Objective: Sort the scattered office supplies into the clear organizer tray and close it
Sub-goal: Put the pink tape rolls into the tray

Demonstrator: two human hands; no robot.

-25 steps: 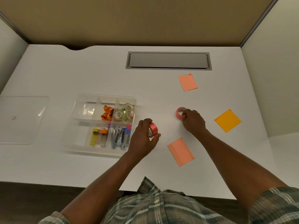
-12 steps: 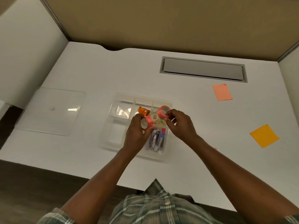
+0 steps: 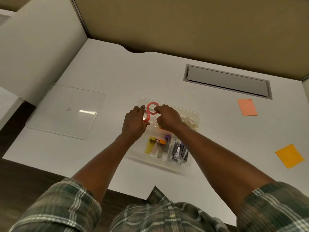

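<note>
Hands meet over the far left compartment of the tray (image 3: 157,164), which lies about mid-worktop (image 3: 117,81), nearer to its front edge. The left hand (image 3: 134,122) curls its fingers around the first roll (image 3: 147,117), a pink tape, and holds it on its edge. The right hand (image 3: 168,118) pinches the second roll (image 3: 152,108), also pink, between thumb and finger. This roll is just beyond the first one. I cannot tell if the two touch, or if either rests on the tray floor.

Markers (image 3: 150,144) lie in the front compartments, and grey metal pieces (image 3: 179,152) lie to their right. Clear tapes (image 3: 189,123) sit in the far right compartment.

The lid (image 3: 65,111) lies flat near the left edge of the worktop, well apart from the tray. Toward the right edge lie a salmon note (image 3: 247,107) and, nearer to the front, an orange note (image 3: 290,156).
</note>
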